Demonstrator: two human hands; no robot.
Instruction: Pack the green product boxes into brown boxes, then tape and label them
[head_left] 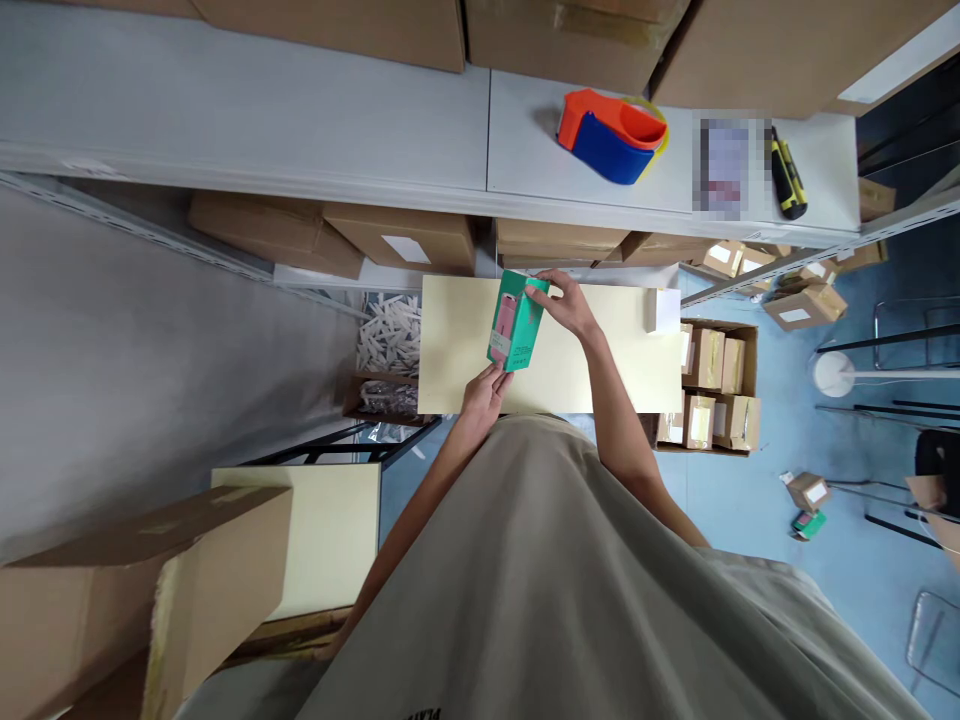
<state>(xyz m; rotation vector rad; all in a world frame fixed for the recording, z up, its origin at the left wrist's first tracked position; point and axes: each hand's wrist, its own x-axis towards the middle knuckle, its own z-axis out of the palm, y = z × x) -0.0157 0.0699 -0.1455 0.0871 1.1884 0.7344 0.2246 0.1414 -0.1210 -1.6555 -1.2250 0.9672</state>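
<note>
Between my two hands is a green product box [527,330] with a pink item pictured on one side, held tilted above a pale yellow tabletop [607,365]. My left hand [484,396] pinches its lower end. At the upper end, the fingers of my right hand [567,302] grip the top edge. Whether the top flap is loose or closed, I cannot tell. A small white box [663,311] stands on the right end of the same tabletop.
Above the table, a grey shelf [315,120] carries an orange-and-blue tape dispenser [611,135] and a yellow-black box cutter [787,175]. Cardboard boxes [709,385] fill a carton at the right. A bin of white strips [390,333] is left; a large open carton [225,590] sits lower left.
</note>
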